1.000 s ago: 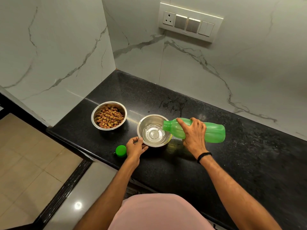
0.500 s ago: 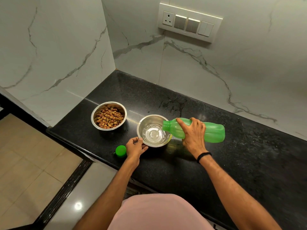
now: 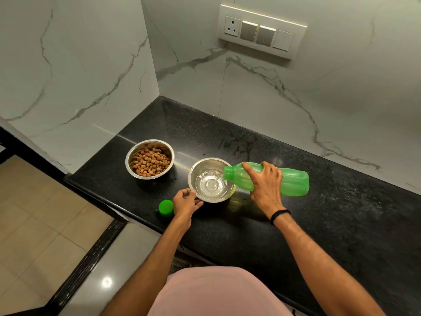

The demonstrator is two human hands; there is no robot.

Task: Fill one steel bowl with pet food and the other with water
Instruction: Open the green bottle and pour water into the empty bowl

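Two bowls sit on the black counter: the food bowl at ten o'clock is full, so watering is the step in hand. The right hand is clamped around the tipped green bottle, pouring into the water bowl; the left hand pinches its near rim. Water looks shallow, though glare makes depth uncertain. Next: keep pouring steadily, then right the bottle and fetch the cap at seven o'clock.

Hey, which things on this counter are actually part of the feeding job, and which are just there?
Part of the job:
kibble bowl
water bowl
green bottle, held by the right hand
left hand steadying the water bowl
green cap

Just there:
switch panel
black counter
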